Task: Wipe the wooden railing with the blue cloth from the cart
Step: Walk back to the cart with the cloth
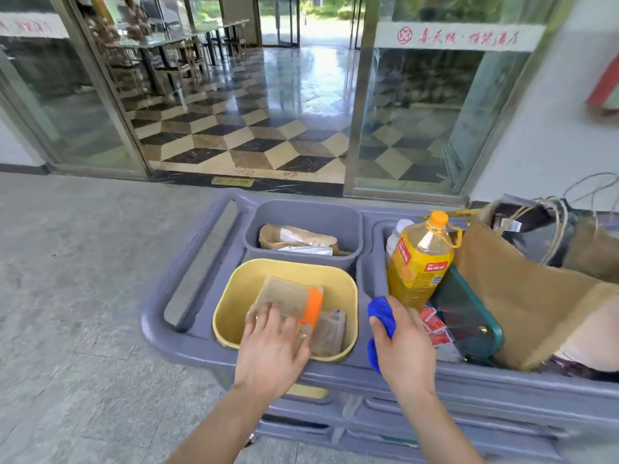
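Observation:
The blue cloth (382,316) is bunched in my right hand (407,346), which is closed around it above the grey cart (187,343), between the yellow bin and the right compartment. My left hand (271,349) reaches into the yellow bin (231,293), fingers spread and resting on a clear plastic packet with an orange strip (291,299). It rests on the packet without gripping it. No wooden railing is in view.
A grey bin (301,212) with brown paper sits behind the yellow one. The right compartment holds a yellow drink bottle (418,262), a green case (469,316), red sachets (435,326) and a brown paper bag (522,296). Glass doors (402,112) stand ahead; concrete floor lies to the left.

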The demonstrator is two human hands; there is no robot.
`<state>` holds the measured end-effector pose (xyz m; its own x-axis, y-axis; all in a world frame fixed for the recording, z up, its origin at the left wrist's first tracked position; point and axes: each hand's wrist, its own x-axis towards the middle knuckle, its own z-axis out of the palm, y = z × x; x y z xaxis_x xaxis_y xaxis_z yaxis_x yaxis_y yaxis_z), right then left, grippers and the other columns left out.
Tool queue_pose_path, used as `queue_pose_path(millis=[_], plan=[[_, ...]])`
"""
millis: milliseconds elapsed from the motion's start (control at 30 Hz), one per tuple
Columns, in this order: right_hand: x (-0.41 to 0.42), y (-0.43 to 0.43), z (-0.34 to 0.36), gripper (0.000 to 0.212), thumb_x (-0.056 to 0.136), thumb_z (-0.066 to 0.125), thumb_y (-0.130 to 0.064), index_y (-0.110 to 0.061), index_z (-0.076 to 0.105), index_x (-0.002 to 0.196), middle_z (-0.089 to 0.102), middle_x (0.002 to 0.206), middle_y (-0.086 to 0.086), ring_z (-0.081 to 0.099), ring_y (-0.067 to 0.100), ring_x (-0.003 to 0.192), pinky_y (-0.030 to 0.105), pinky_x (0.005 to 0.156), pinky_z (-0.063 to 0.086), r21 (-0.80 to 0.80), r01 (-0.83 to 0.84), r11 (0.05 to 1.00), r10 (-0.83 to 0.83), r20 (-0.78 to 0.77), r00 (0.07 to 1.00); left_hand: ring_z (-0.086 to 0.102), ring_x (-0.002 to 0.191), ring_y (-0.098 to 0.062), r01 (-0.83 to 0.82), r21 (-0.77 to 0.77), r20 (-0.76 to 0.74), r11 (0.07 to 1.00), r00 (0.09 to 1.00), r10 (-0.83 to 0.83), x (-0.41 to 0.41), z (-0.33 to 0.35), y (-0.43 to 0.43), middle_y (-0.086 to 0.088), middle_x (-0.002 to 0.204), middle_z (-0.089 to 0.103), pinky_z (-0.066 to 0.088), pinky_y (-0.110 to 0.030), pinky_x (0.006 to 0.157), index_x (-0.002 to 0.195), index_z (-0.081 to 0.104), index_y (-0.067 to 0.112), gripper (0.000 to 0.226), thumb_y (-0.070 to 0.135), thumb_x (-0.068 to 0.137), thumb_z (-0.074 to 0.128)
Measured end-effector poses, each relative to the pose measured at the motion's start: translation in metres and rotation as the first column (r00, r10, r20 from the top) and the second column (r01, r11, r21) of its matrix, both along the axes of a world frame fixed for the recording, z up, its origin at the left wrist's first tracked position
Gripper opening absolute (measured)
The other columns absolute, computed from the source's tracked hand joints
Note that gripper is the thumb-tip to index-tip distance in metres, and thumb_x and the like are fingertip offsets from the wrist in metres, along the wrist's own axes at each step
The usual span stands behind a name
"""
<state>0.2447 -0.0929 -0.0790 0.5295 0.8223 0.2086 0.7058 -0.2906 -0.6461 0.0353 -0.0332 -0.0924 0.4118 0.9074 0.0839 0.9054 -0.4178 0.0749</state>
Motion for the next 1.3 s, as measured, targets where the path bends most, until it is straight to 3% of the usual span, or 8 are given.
queue_pose_path(millis=[133, 300, 433, 567, 800, 1100, 1300], plan=[[-0.019, 0.004, -0.003, 0.043, 0.090, 0.060, -0.025, -0.020, 0.050, 0.132, 0.058, 0.116, 0.005, 0.056, 0.028, 0.103, 0.039, 0.077, 0.051, 0.037, 0.140, 0.989, -0.142, 0.046, 0.989, 0.047, 0.135, -0.039, 0.109, -0.030, -0.014, 0.994, 0.994, -0.109, -0.011, -0.010, 0.015, -0.020, 0.137, 0.057, 0.035, -0.057, 0.114, 0.129, 0.063, 0.015, 0.060, 0.052, 0.098, 0.027], [-0.036, 0.013, -0.014, 0.044, 0.088, 0.064, -0.023, -0.011, 0.053, 0.129, 0.058, 0.114, 0.013, 0.053, 0.036, 0.102, 0.047, 0.087, 0.048, 0.019, 0.212, 0.977, -0.212, 0.160, 0.964, 0.051, 0.130, -0.041, 0.185, -0.062, -0.032, 0.981, 0.982, -0.187, -0.013, -0.023, 0.033, -0.020, 0.133, 0.058, 0.040, -0.057, 0.109, 0.131, 0.062, 0.015, 0.064, 0.052, 0.094, 0.026], [-0.045, 0.012, -0.023, 0.063, 0.086, 0.063, -0.046, -0.014, 0.045, 0.138, 0.052, 0.133, 0.012, 0.051, 0.037, 0.112, 0.049, 0.092, 0.045, -0.095, 0.181, 0.979, -0.149, 0.272, 0.951, 0.051, 0.129, -0.040, 0.182, -0.079, -0.043, 0.980, 0.982, -0.186, -0.008, -0.029, 0.039, -0.018, 0.131, 0.058, 0.043, -0.058, 0.105, 0.129, 0.063, 0.018, 0.065, 0.053, 0.094, 0.022], [-0.038, -0.002, -0.025, 0.085, 0.079, 0.043, -0.079, -0.033, 0.024, 0.148, 0.035, 0.151, 0.005, 0.041, 0.032, 0.130, 0.049, 0.101, 0.041, -0.045, 0.185, 0.982, -0.159, 0.339, 0.927, 0.045, 0.136, -0.035, 0.165, -0.095, -0.059, 0.982, 0.983, -0.171, -0.008, -0.035, 0.042, -0.013, 0.138, 0.053, 0.038, -0.057, 0.107, 0.136, 0.055, 0.025, 0.071, 0.058, 0.091, 0.013], [-0.028, -0.025, -0.048, 0.082, 0.081, 0.036, -0.081, -0.037, 0.021, 0.148, 0.047, 0.143, 0.003, 0.047, 0.025, 0.126, 0.050, 0.106, 0.036, -0.123, 0.128, 0.984, -0.073, 0.379, 0.923, 0.036, 0.142, -0.030, 0.162, -0.121, -0.084, 0.979, 0.981, -0.173, -0.007, -0.034, 0.041, -0.007, 0.143, 0.051, 0.030, -0.055, 0.116, 0.147, 0.042, 0.027, 0.078, 0.058, 0.086, 0.006], [-0.031, -0.025, -0.046, 0.080, 0.082, 0.034, -0.080, -0.037, 0.018, 0.148, 0.051, 0.136, 0.000, 0.050, 0.024, 0.122, 0.050, 0.106, 0.035, -0.140, 0.144, 0.980, -0.083, 0.373, 0.924, 0.037, 0.142, -0.028, 0.156, -0.170, -0.076, 0.973, 0.982, -0.171, -0.007, -0.032, 0.041, -0.005, 0.144, 0.049, 0.031, -0.053, 0.116, 0.148, 0.040, 0.029, 0.061, 0.056, 0.096, 0.025], [-0.023, -0.034, -0.031, 0.093, 0.076, 0.035, -0.087, -0.034, 0.013, 0.150, 0.040, 0.145, 0.002, 0.034, 0.024, 0.135, 0.046, 0.110, 0.034, -0.106, 0.101, 0.989, -0.080, 0.187, 0.979, 0.049, 0.130, -0.029, 0.178, -0.069, 0.044, 0.982, 0.984, -0.175, 0.002, -0.008, 0.034, -0.006, 0.139, 0.054, 0.038, -0.050, 0.111, 0.146, 0.044, 0.025, 0.056, 0.050, 0.097, 0.037]])
